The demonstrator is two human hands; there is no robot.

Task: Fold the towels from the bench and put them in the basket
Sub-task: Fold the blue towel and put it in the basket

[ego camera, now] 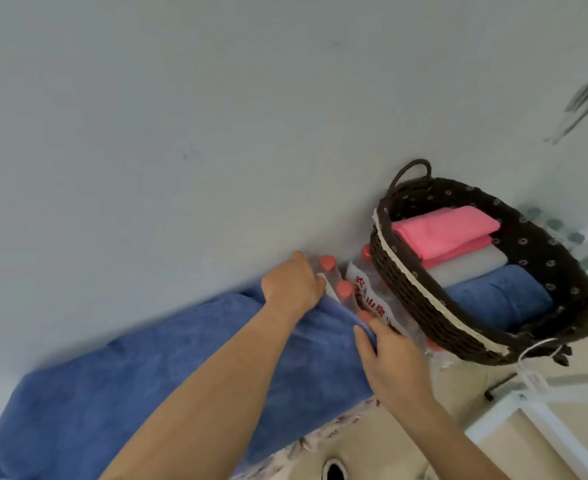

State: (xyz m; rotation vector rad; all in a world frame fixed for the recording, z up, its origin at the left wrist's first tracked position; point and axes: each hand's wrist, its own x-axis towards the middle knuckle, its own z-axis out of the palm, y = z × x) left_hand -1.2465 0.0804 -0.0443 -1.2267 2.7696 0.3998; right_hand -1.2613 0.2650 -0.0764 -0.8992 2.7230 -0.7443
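Note:
A large blue towel (140, 382) lies spread along the bench, from the lower left up to the wall. My left hand (291, 284) grips its far right corner by the wall. My right hand (388, 358) pinches the near right corner of the same towel. To the right stands a dark woven basket (410, 299) with a loop handle. Inside it lie a folded pink towel (445, 230), a folded grey towel (465, 268) and a folded blue towel (497, 296).
A shrink-wrapped pack of water bottles with red caps (362, 292) sits between the towel's end and the basket. A floral bench cover edge (337, 427) shows under the towel. A white frame (542, 420) and beige floor lie at lower right. The pale wall (181, 133) is close behind.

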